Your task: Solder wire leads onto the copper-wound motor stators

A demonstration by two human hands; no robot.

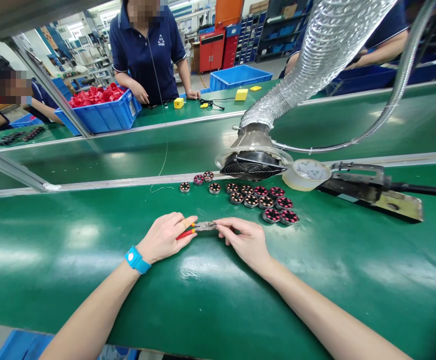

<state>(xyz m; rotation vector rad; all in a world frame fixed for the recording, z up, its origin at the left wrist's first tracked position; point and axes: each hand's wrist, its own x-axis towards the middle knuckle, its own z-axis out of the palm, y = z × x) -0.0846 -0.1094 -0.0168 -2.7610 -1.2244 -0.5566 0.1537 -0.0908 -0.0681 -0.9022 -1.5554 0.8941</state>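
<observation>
My left hand, with a blue band at its wrist, is closed round the red and yellow handles of a pair of pliers. The metal jaws point right. At their tip my right hand pinches with thumb and forefinger; whatever sits between those fingers is too small to make out. Just beyond my hands lie several small round motor stators with copper and dark red windings, most grouped to the right. A lone stator stands farther left, near a thin wire.
A fume extractor fan on a silver duct hangs behind the stators. To its right are a tape roll and a soldering iron stand. Across the bench, a person stands beside a blue crate of red parts.
</observation>
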